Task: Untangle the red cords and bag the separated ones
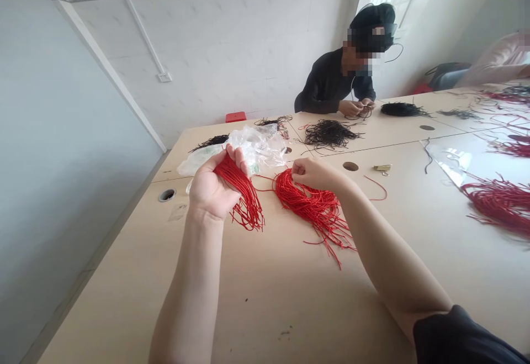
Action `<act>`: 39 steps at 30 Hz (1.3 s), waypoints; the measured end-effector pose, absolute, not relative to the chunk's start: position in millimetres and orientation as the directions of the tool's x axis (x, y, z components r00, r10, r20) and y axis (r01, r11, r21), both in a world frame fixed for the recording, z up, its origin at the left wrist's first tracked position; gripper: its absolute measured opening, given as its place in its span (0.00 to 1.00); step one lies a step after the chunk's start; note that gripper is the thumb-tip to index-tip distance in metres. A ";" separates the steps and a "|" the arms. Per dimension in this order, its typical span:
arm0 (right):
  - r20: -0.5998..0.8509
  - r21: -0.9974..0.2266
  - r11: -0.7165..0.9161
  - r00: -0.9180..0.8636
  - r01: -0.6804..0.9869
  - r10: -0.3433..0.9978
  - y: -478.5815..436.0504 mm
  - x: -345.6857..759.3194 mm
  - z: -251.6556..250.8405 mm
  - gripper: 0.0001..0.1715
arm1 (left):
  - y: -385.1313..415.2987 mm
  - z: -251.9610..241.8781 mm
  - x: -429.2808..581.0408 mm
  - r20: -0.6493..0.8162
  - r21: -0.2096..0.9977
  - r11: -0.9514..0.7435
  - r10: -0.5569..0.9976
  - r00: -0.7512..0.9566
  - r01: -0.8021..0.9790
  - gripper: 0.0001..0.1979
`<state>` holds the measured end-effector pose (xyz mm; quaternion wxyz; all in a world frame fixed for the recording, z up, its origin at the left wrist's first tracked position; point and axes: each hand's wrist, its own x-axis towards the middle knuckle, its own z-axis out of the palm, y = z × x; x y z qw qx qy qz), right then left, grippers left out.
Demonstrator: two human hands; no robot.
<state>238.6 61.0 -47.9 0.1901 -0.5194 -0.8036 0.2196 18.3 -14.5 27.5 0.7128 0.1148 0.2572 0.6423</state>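
My left hand [216, 184] is raised over the table with its fingers wrapped round a bundle of red cords [249, 202], whose loose ends hang down to the right. Above the far end of a larger pile of red cords [317, 209] is my right hand [312, 173]. Its fingers are curled in a pinch, and whether a cord is between them is hidden. A single red strand runs across the gap between the bundle and the pile. The pile lies curved on the table, with its frayed ends toward me.
Behind my left hand lies a crumpled clear plastic bag [260, 146]. Black cord piles [331, 133] are farther back, near a co-worker in black [327, 85]. A gold binder clip [382, 168], cable holes [350, 166] and more red cords [501, 204] are to the right.
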 end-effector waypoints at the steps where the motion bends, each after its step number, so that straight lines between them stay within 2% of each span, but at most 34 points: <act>1: 0.077 -0.574 0.362 -0.392 0.734 0.917 59.8 237.9 -46.5 0.03 | -14.4 27.5 18.2 -0.224 0.490 0.154 0.973 0.047 -0.858 0.13; 3: 0.095 -0.680 0.359 -0.408 0.640 0.908 57.1 238.6 -42.7 0.03 | -14.6 27.8 17.9 -0.230 0.484 0.159 0.972 0.051 -0.861 0.13; 5: 0.152 -0.808 0.360 -0.426 0.466 0.892 54.4 242.2 -38.0 0.04 | -15.1 28.2 17.8 -0.230 0.478 0.160 0.972 0.053 -0.864 0.13; 8: 0.230 -0.896 0.358 -0.415 0.262 0.880 50.7 249.2 -31.2 0.05 | -15.5 28.7 18.1 -0.226 0.472 0.158 0.973 0.055 -0.867 0.14; 12: 0.308 -0.922 0.374 -0.395 0.099 0.865 44.7 252.4 -23.3 0.05 | -14.4 27.3 18.5 -0.215 0.481 0.155 0.975 0.055 -0.863 0.13; 15: 0.391 -0.919 0.330 -0.408 -0.214 0.825 37.8 251.6 -16.3 0.04 | -12.9 24.7 17.8 -0.206 0.493 0.153 0.977 0.056 -0.856 0.13; 17: 0.450 -0.866 0.273 -0.415 -0.418 0.791 32.3 251.5 -11.2 0.03 | -12.0 22.9 17.0 -0.193 0.505 0.157 0.979 0.067 -0.848 0.14; 19: 0.483 -0.825 0.253 -0.398 -0.506 0.780 26.5 251.7 -6.6 0.03 | -11.1 21.2 16.2 -0.171 0.522 0.158 0.982 0.078 -0.839 0.15; 24: 0.427 -0.870 0.220 -0.451 -0.441 0.784 13.9 251.1 -0.5 0.03 | -10.5 16.5 18.1 -0.148 0.569 0.237 0.971 0.186 -0.788 0.13; 30: 0.372 -0.927 0.332 -0.557 -0.176 0.742 6.0 247.0 3.0 0.07 | -10.8 2.6 31.9 -0.139 0.768 0.372 0.891 0.432 -0.521 0.12; 34: 0.384 -0.918 0.361 -0.582 -0.162 0.716 5.2 246.8 4.5 0.06 | -9.7 -5.8 36.7 -0.141 0.842 0.368 0.856 0.497 -0.395 0.13; 39: 0.387 -0.914 0.380 -0.581 -0.141 0.716 7.3 249.3 3.4 0.05 | -15.1 -2.8 38.2 -0.146 0.869 0.381 0.807 0.572 -0.316 0.14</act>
